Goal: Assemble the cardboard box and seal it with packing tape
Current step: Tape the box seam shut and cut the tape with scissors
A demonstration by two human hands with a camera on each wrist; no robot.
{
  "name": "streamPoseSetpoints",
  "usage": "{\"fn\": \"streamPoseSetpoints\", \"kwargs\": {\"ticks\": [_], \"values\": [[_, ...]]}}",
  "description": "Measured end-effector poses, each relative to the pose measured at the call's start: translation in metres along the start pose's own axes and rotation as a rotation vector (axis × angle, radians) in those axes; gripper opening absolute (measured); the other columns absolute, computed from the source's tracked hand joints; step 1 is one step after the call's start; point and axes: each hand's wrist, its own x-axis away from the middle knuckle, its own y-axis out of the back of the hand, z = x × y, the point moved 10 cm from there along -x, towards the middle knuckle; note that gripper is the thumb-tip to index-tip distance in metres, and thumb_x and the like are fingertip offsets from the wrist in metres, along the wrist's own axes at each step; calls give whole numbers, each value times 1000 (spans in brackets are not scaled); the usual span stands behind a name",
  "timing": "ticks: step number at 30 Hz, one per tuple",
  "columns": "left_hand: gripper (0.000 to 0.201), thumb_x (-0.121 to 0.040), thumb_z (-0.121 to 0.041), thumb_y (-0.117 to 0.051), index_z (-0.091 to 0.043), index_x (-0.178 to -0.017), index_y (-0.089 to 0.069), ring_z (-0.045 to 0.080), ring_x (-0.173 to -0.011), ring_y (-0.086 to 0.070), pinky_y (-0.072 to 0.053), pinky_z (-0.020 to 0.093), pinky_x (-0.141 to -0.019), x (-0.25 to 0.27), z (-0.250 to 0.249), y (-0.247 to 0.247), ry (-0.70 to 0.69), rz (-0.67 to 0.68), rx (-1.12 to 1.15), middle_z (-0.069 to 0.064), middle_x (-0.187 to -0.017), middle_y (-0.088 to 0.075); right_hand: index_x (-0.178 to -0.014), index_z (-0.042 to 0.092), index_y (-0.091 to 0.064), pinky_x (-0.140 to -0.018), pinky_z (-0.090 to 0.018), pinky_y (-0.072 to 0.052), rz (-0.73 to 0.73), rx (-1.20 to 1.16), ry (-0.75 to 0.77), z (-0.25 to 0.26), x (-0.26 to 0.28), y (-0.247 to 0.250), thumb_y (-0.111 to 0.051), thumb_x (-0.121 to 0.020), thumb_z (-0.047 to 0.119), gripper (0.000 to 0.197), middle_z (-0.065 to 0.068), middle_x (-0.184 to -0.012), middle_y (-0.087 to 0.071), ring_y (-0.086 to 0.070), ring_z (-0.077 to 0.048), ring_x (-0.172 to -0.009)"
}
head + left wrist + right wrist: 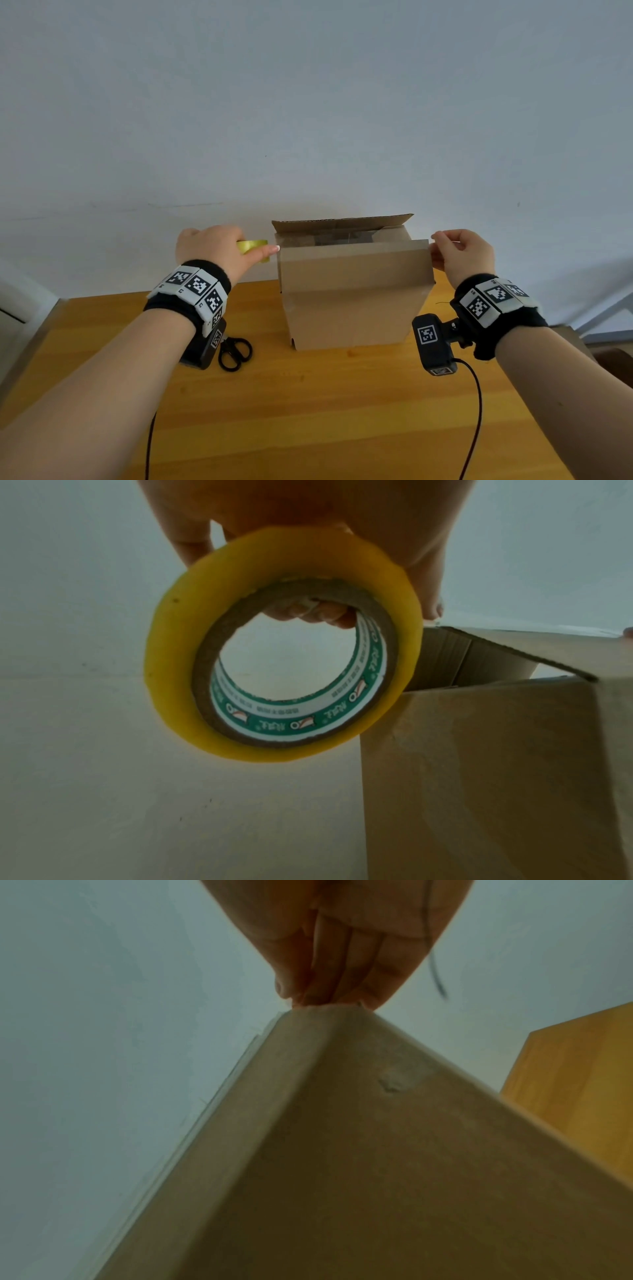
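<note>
Counter (308, 411) of yellow wood runs back to a pale wall (308, 102), with bare room in front of the cardboard box (352, 308) standing near the far edge. Scissors (236, 353) lie on the counter left of the box, under the left wrist. The box is upright with its top open; the near flap (352, 263) stands raised and the far flap leans back, and what lies inside is too dim to tell. The left hand (212, 250) grips a roll of yellow tape (274, 647), fingers (318, 612) hooked through its core, just beside the box's upper left corner. The right hand (462, 253) pinches the near flap's upper right corner.
</note>
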Motion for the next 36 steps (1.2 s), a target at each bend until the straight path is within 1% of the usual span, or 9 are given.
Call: {"fn": "streamPoseSetpoints", "kwargs": {"ticks": [4,9,12,15,20,25,28,32,36], "values": [[70,-68,-83,-21,-21,-60,-51,15,-50,-50,-36,30,-66,-2,0,-8,-11,3,21,-4,-51,-52,-95,5,-60,-66,-26,-55,44,-41,-40,-5,-2,-5,-53,-91,15,12,-5,-74,-65,-63,-17,-68],[68,-69,-83,-22,-21,-62,-52,14,-51,-50,-37,30,-68,-4,1,-11,-10,-12,45,-4,-52,-52,-80,11,-61,-65,-28,-53,83,-102,-101,-8,-5,-9,-51,-91,15,16,-6,-70,-63,-60,-18,-66],[69,-69,-83,-22,-21,-62,-52,15,-52,-50,-36,30,-69,-5,2,-11,-5,-11,54,-3,-53,-53,-83,10,-60,-67,-28,-54,115,-107,-92,-7,-4,-11,-61,-87,17,8,-6,-74,-63,-60,-17,-66],[72,-66,-84,-19,-21,-62,-52,15,-52,-51,-39,31,-71,-5,2,-13,-4,-3,60,-3,-53,-54,-88,9,-60,-62,-21,-53,115,-37,-17,-2,-4,-10,-70,-79,12,14,-2,-77,-62,-60,-12,-69],[76,-57,-91,-22,-22,-62,-53,15,-55,-52,-37,32,-72,-4,4,-16,5,22,48,-3,-56,-57,-87,11,-59,-74,-28,-55,99,17,41,0,-2,-9,-73,-77,14,18,2,-78,-62,-60,-12,-73],[77,-54,-93,-27,-22,-65,-54,14,-57,-52,-35,32,-74,-3,3,-17,22,28,20,-5,-58,-58,-93,15,-61,-85,-38,-54,147,13,24,-2,-4,-10,-75,-76,15,22,-1,-80,-67,-65,-21,-83],[75,-57,-92,-27,-22,-65,-54,14,-56,-52,-35,32,-73,-3,2,-16,36,16,15,-5,-57,-58,-110,16,-60,-90,-38,-52,173,-5,23,0,-3,-12,-73,-77,12,36,-4,-85,-69,-66,-19,-86],[72,-61,-90,-28,-22,-63,-52,14,-54,-51,-35,32,-73,-2,1,-15,41,-10,11,-5,-54,-56,-132,14,-47,-95,-37,-48,227,-1,-1,1,-2,-16,-72,-77,10,61,-3,-89,-70,-65,-17,-93],[71,-62,-89,-27,-22,-63,-51,14,-53,-51,-35,33,-74,-1,2,-16,51,-23,14,-5,-54,-55,-119,15,-58,-96,-41,-48,297,52,5,3,1,-22,-71,-76,5,46,0,-82,-69,-65,-16,-88]]}}
